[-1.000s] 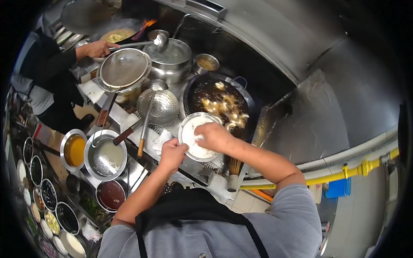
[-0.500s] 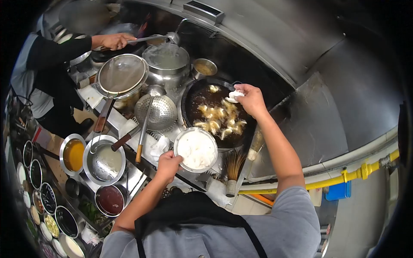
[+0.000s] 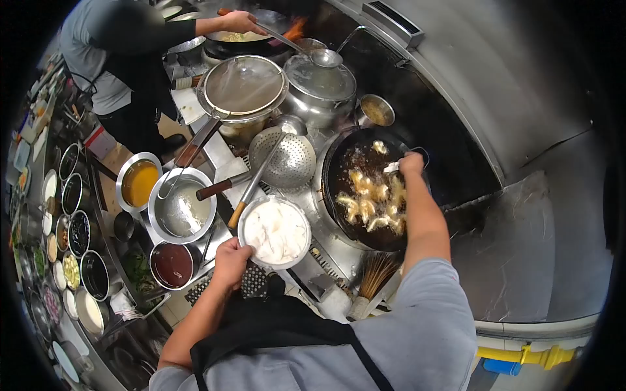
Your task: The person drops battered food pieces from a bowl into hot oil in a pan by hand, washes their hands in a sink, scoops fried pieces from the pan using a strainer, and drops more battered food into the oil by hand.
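My left hand (image 3: pixel 233 262) pinches the near-left rim of a round metal bowl (image 3: pixel 280 266), held level beside the wok. Soft, white coated pieces (image 3: pixel 275 229) fill this bowl. Over the far right of a black wok (image 3: pixel 328 163), my right hand (image 3: pixel 411 164) has its fingers closed on a white coated piece (image 3: pixel 391 167). That piece hangs close above the dark oil; whether it touches is unclear. Several pale golden pieces (image 3: pixel 366 199) bubble in the oil, and one lies apart near the far side. My right fingertips are partly hidden.
A perforated strainer (image 3: pixel 287 156) and ladle lie left of the wok. Behind stand a mesh sieve (image 3: pixel 242 85) and a lidded pot (image 3: pixel 319 81). Bowls of yellow liquid (image 3: pixel 139 184) and red sauce (image 3: pixel 172 265) sit left. A bamboo brush (image 3: pixel 375 277) is near. A co-worker's hand (image 3: pixel 240 22) holds a ladle.
The view has turned left. My right hand has reached farther across the wok with a white piece, and the bowl has moved away from the wok's edge. The co-worker's ladle has shifted.
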The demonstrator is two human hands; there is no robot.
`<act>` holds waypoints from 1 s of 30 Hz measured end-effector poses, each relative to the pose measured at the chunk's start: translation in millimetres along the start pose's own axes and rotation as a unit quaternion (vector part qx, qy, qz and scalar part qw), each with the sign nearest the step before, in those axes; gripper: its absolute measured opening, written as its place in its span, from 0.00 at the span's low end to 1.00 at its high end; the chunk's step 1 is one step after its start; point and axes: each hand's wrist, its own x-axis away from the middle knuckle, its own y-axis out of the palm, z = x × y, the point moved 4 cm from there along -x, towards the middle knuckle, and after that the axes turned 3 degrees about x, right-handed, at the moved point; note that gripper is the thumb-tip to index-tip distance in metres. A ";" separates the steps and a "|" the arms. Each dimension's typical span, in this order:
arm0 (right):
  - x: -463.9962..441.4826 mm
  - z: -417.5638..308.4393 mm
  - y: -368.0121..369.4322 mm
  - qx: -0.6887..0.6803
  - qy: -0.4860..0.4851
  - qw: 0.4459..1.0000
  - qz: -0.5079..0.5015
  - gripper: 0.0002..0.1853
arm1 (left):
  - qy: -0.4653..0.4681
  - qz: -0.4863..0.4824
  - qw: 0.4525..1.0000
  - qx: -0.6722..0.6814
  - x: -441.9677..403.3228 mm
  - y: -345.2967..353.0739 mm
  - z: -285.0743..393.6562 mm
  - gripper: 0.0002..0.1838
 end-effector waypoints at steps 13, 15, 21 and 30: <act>268.2 -162.3 -217.2 0.011 -0.295 0.931 -0.215 0.14 | -0.024 -0.191 0.981 -0.005 -20.8 98.4 12.3 0.03; 287.3 -165.4 -200.4 0.062 -0.281 0.931 -0.225 0.15 | -0.036 -0.215 0.976 -0.002 -18.2 110.3 4.9 0.03; 289.7 -137.8 -227.8 -0.050 -0.262 0.939 -0.219 0.13 | -0.071 -0.237 0.969 0.019 -1.4 122.3 0.4 0.03; 247.0 -86.9 -304.1 -0.325 -0.089 0.934 -0.117 0.06 | -0.034 -0.228 0.971 -0.063 -9.9 111.9 -8.9 0.01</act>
